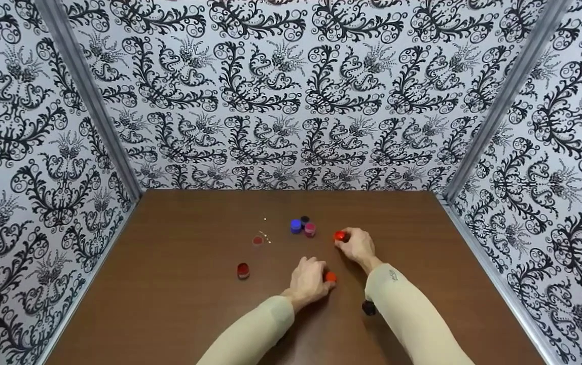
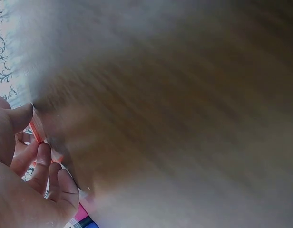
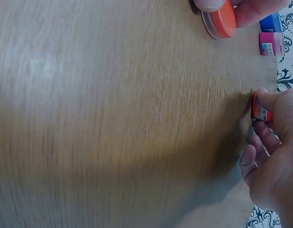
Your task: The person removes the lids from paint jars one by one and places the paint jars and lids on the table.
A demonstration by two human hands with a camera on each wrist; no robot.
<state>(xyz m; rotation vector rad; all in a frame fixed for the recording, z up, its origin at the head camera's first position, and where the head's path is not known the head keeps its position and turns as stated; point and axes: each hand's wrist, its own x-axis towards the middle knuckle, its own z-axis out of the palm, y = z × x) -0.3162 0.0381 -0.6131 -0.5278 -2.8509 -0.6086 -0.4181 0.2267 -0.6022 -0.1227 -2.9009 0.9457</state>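
Observation:
My left hand (image 1: 308, 281) pinches an orange lid (image 1: 330, 277) with a clear rim between thumb and fingers, low over the brown table. In the right wrist view that lid (image 3: 226, 20) shows on its edge between the left fingertips. Farther forward and to the right, my right hand (image 1: 358, 246) grips a small orange-red paint jar (image 1: 339, 235) by its sides. The right wrist view shows a printed label on this jar (image 3: 261, 111). In the left wrist view my left hand (image 2: 32, 185) is at the left edge, its orange lid (image 2: 37, 129) partly covered by fingers.
A blue jar (image 1: 296, 226), a dark jar (image 1: 304, 220) and a pink jar (image 1: 310, 230) stand together beyond the hands. An open dark-red jar (image 1: 243, 270) and a flat reddish disc (image 1: 257, 241) lie left. A black object (image 1: 368, 307) is beside the right sleeve. Patterned walls enclose the table (image 1: 179, 314).

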